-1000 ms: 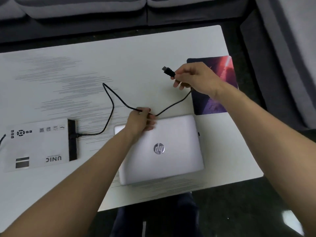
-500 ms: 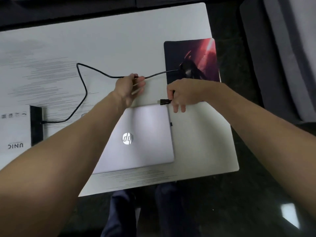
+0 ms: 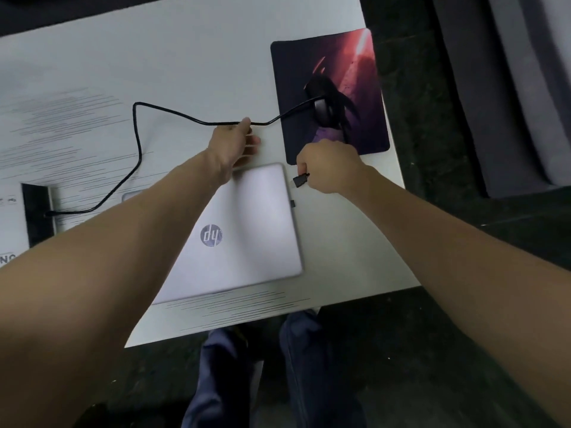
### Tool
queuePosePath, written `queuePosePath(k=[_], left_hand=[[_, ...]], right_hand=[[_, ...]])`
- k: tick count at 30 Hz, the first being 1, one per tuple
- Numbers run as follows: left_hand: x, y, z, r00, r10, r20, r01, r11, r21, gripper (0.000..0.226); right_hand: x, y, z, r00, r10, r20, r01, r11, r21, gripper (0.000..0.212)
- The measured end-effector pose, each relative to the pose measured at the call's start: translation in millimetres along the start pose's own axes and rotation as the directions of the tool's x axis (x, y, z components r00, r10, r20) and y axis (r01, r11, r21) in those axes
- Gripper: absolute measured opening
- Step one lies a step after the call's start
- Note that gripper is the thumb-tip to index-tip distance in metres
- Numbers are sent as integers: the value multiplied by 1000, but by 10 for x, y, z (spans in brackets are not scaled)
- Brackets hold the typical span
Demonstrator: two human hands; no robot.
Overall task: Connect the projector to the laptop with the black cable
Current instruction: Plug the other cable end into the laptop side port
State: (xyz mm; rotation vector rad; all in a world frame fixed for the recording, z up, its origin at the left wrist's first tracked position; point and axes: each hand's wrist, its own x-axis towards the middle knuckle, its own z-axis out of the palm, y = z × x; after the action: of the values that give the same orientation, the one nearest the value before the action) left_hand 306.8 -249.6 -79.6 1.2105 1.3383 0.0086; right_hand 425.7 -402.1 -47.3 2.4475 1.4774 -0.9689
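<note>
A closed silver laptop point(image 3: 247, 230) lies on the white table point(image 3: 191, 57) near its front edge. The white projector point(image 3: 18, 223) is cut off at the left edge, with one end of the black cable point(image 3: 137, 143) plugged into its dark side. The cable loops across the table to my left hand point(image 3: 238, 143), which pinches its middle just beyond the laptop's far edge. My right hand point(image 3: 327, 168) grips the cable's free plug point(image 3: 300, 180), which points left, just off the laptop's far right corner. A small dark port or dongle point(image 3: 292, 204) shows on the laptop's right side.
A purple and red mouse pad point(image 3: 349, 66) lies at the table's far right, with the cable crossing it. Dark floor and a grey sofa point(image 3: 525, 88) are to the right. My legs point(image 3: 247, 366) show below the table's front edge.
My right hand has carried the plug down from above the mouse pad to the laptop's right side. My left hand still holds the cable's middle. The view has shifted toward the right.
</note>
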Motion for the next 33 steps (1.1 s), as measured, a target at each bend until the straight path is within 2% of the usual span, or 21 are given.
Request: queuePosePath(k=[2, 3, 6, 11, 16, 18, 22, 25, 33], left_hand=[[17, -120, 23, 995, 97, -9, -92, 967, 237, 24], [15, -183, 35, 989, 148, 13, -143, 919, 367, 24], [-49, -308, 113, 964, 255, 78, -239, 700, 673, 21], [-128, -345, 230, 915, 388, 110, -307, 491, 815, 28], [-141, -427, 310, 888, 439, 137, -316, 366, 876, 57], [-119, -437, 324, 890, 434, 139, -306, 342, 889, 58], [-65, -396, 331, 901, 412, 138, -313, 396, 863, 41], [-61, -377, 343, 891, 423, 163, -341, 388, 856, 35], [-89, -399, 340, 876, 453, 167, -357, 374, 856, 37]], right_hand=[[-6, -3, 92, 999, 6, -35, -6, 1000, 11, 37], [-9, -4, 133, 999, 10, -52, -10, 1000, 15, 37], [-22, -1, 218, 994, 24, -110, -20, 999, 38, 34], [-46, 40, 282, 988, 39, -149, -24, 994, 102, 33], [-73, 78, 275, 990, 47, -135, -26, 988, 155, 37], [-93, 86, 264, 990, 45, -137, -23, 987, 161, 38], [-118, 129, 233, 990, 48, -130, -22, 981, 193, 39], [-135, 148, 211, 990, 44, -132, -15, 977, 213, 38], [-126, 233, 217, 993, 28, -117, 1, 971, 241, 38]])
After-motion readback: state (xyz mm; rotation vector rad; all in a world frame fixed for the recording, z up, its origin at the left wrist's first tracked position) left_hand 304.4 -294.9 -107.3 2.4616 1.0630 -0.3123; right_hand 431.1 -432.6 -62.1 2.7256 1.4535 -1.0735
